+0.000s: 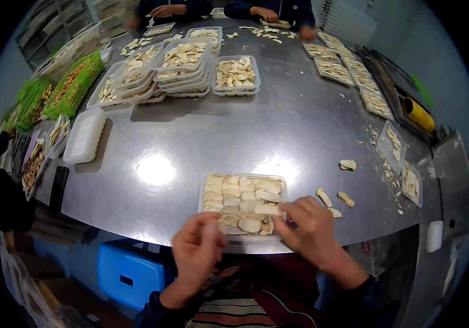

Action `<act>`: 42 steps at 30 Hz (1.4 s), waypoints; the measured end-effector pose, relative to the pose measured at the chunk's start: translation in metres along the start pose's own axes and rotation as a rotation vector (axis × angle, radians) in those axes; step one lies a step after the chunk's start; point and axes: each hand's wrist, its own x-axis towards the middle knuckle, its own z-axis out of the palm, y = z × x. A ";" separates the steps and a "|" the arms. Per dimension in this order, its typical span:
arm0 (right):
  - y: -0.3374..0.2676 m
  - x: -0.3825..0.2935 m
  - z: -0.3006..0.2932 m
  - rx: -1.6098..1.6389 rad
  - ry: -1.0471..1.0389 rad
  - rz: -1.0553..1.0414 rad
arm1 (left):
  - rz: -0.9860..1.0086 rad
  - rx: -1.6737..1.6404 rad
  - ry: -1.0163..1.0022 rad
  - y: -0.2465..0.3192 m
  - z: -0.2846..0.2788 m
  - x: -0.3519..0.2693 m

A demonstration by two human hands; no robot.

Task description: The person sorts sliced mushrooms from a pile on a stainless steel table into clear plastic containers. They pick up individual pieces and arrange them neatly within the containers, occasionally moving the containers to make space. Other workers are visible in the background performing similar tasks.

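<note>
A shallow clear plastic tray (pixel 201 192) lies at the near edge of the metal table, filled with overlapping rows of pale dried mushroom slices (pixel 231 191). My right hand (pixel 310 227) is at the tray's right side, thumb and forefinger at the end of a long pale slice (pixel 266 209); whether they grip it is unclear. Over the tray's lower left corner is my left hand (pixel 199 242), fingers curled and thumb near the fingertips, with nothing plainly visible in it. A few loose slices (pixel 323 197) lie on the table to the right of my right hand.
Stacked trays of slices (pixel 183 55) stand at the back left, near an upturned white tray (pixel 85 135). More filled trays (pixel 333 71) line the right side. A dark flat object (pixel 58 190) lies at the left edge. Co-workers' hands (pixel 269 15) are across the metal table (pixel 218 139). A blue stool (pixel 130 274) stands below.
</note>
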 end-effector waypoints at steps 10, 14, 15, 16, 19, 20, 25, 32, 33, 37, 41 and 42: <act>0.022 -0.003 0.003 -0.127 0.077 0.103 | 0.163 0.102 0.472 -0.045 -0.072 0.042; 0.076 -0.001 -0.037 -0.296 0.145 0.456 | 0.193 0.151 0.509 -0.047 -0.083 0.047; 0.102 0.001 -0.044 -0.392 0.151 0.426 | 0.206 0.184 0.498 -0.047 -0.077 0.047; 0.125 0.000 -0.052 -0.491 0.159 0.401 | 0.221 0.219 0.479 -0.045 -0.070 0.049; 0.175 -0.007 -0.058 -0.489 0.023 0.376 | 0.245 0.281 0.472 -0.042 -0.063 0.050; 0.180 -0.006 -0.061 -0.494 0.023 0.353 | 0.246 0.289 0.474 -0.042 -0.062 0.050; 0.155 0.008 -0.072 0.039 -0.001 0.788 | 0.268 0.274 0.486 -0.052 -0.070 0.049; 0.119 -0.027 -0.077 -0.055 -0.139 0.594 | 0.267 0.272 0.465 -0.048 -0.068 0.049; 0.117 -0.033 -0.082 -0.208 -0.143 0.494 | 0.281 0.276 0.468 -0.049 -0.068 0.047; 0.122 -0.056 -0.081 -0.054 -0.200 0.597 | 0.284 0.231 0.513 -0.059 -0.068 0.050; 0.117 -0.059 -0.078 -0.080 -0.184 0.617 | 0.328 0.335 0.508 -0.055 -0.070 0.048; 0.116 -0.059 -0.078 -0.076 -0.180 0.629 | 0.329 0.351 0.506 -0.054 -0.069 0.048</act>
